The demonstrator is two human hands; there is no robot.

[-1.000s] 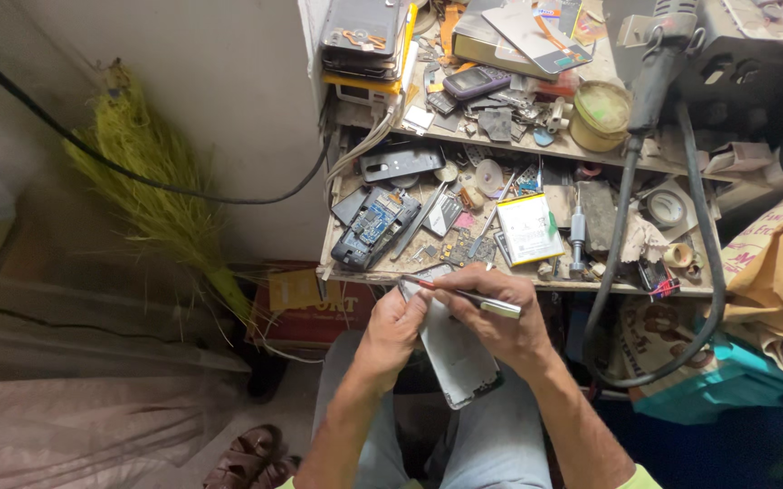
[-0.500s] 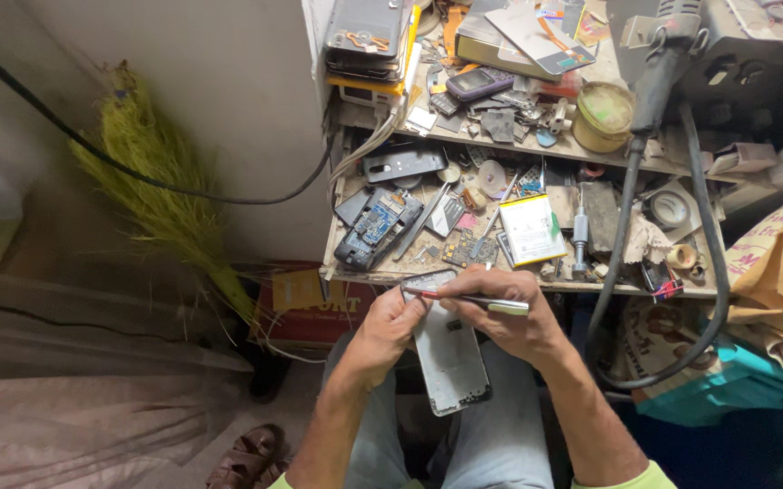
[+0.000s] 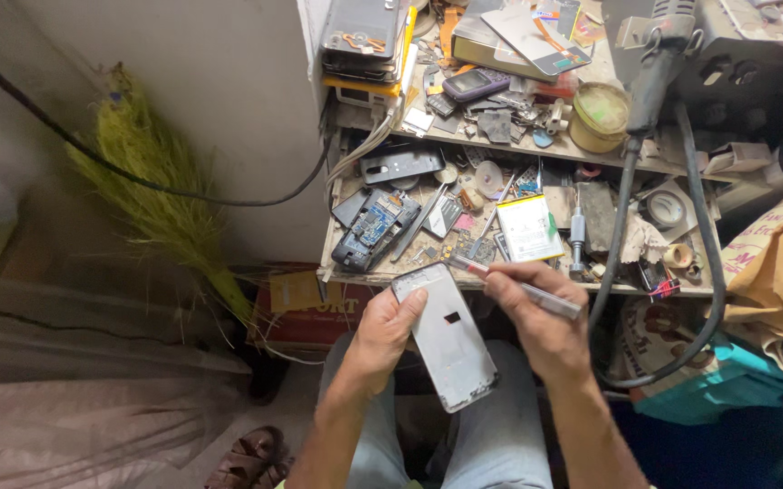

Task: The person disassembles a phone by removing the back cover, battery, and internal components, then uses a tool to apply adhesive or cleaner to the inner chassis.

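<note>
Over the person's lap, just below the edge of the cluttered table [image 3: 591, 154], both hands worked on a silver phone back [image 3: 446, 337]. It lay tilted, top end up near the table edge, lower end over the knees, with a small dark opening near its middle. The left hand [image 3: 384, 333] was curled around its left edge, thumb laid across the upper corner, fingers hidden beneath, so how tightly they gripped could not be seen. The right hand [image 3: 541, 328] was closed in a pen-like pinch on a thin tool [image 3: 516, 288], silvery with a reddish end, which pointed left toward the top edge of the phone back. Whether the tip actually touched the case was hard to make out; it sat right at the table's edge among the litter.

On the table lay a white and yellow battery [image 3: 529, 228], an opened phone with a blue board [image 3: 373, 228] and a round tin [image 3: 598, 116], with many small parts too jumbled to tell apart. A thick black cable [image 3: 706, 272] looped down the right side. A green broom [image 3: 161, 195] leaned on the wall at the left. A sandal [image 3: 245, 458] showed at the bottom, half cut off, and both forearms ran out of view.
</note>
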